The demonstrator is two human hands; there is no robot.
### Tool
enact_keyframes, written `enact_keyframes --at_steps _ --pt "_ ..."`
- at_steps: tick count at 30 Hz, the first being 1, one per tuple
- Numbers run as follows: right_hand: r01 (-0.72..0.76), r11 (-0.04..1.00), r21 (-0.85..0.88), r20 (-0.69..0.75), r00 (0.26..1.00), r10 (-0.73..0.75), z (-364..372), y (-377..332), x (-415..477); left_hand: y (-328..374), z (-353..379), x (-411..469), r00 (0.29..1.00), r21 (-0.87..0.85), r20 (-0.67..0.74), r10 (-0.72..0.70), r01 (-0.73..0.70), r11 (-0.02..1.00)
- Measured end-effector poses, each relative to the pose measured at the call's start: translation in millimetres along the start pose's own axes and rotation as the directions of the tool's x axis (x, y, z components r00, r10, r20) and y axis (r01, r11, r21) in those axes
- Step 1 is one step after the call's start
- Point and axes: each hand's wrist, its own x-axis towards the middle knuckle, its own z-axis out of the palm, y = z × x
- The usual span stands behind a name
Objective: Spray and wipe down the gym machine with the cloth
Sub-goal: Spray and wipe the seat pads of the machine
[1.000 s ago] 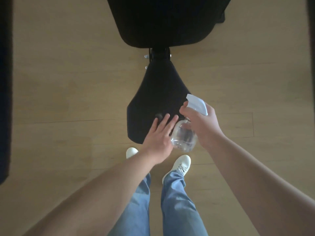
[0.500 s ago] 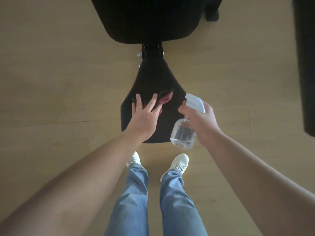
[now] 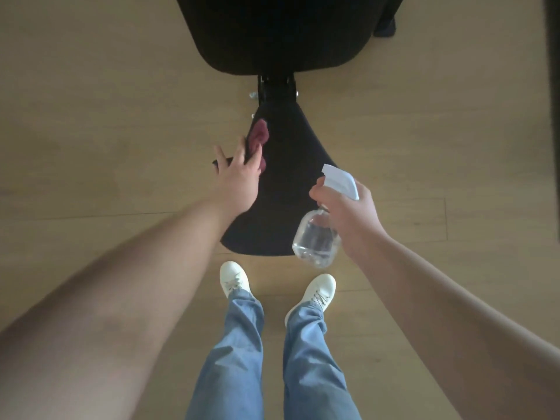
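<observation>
A black padded seat of the gym machine lies below me, joined by a dark bracket to a larger black back pad. My left hand presses a dark red cloth flat on the seat's left edge, fingers spread. Part of the cloth is hidden under the palm. My right hand grips a clear spray bottle with a white trigger head, held over the seat's right front corner, nozzle pointing left.
Light wooden floor surrounds the machine. My white shoes and blue jeans stand just in front of the seat. A dark foot of the frame sits at top right, and a dark strip runs along the right border.
My left hand has slid the cloth from the seat's front middle toward its left edge and further back. The right hand and bottle have stayed by the seat's right side.
</observation>
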Motion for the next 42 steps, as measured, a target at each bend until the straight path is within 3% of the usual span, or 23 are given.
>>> enact_keyframes --at_steps 3,7,11,14,17,19,24,28,32,36,42 --pt "0.011 1.000 -0.006 -0.006 1.000 -0.011 0 -1 3 8 -3 8 0.998 -0.012 0.027 -0.053 0.053 0.999" --pt "-0.019 0.999 0.032 -0.011 1.000 0.019 1 -2 -7 23 -2 -41 0.999 0.101 -0.003 0.042 -0.041 0.994" --pt "-0.039 0.999 0.022 0.035 0.999 0.038 -10 0 -30 39 -3 -96 0.973 0.014 0.223 0.058 -0.062 0.998" --pt "-0.020 1.000 -0.006 0.102 0.995 0.021 -25 -3 -53 47 -22 -125 0.964 -0.167 0.264 0.025 0.020 0.986" --pt "0.003 0.997 -0.076 0.164 0.986 0.010 -38 -9 -80 57 -54 -152 0.959 -0.503 0.252 -0.131 0.246 0.828" --pt "0.051 0.984 -0.169 0.174 0.985 -0.022 -50 -14 -103 70 -78 -174 0.947 -0.608 0.270 -0.174 0.308 0.732" --pt "0.151 0.930 -0.336 0.135 0.985 -0.111 -80 -14 -156 103 -124 -225 0.948 -0.789 0.277 -0.157 0.318 0.525" --pt "0.158 0.946 -0.283 0.112 0.985 -0.131 -102 -15 -189 127 -149 -251 0.958 -0.836 0.279 -0.068 0.277 0.474" --pt "0.195 0.958 -0.212 0.003 0.980 -0.198 -123 -15 -216 150 -172 -263 0.930 -0.851 0.364 -0.042 0.351 0.390" --pt "0.254 0.967 -0.015 -0.210 0.945 -0.252 -140 -3 -244 173 -187 -273 0.891 -0.861 0.449 0.061 0.414 0.297" --pt "0.364 0.920 0.141 -0.441 0.856 -0.271 -168 11 -280 211 -195 -282 0.887 -0.855 0.425 0.179 0.329 0.401"
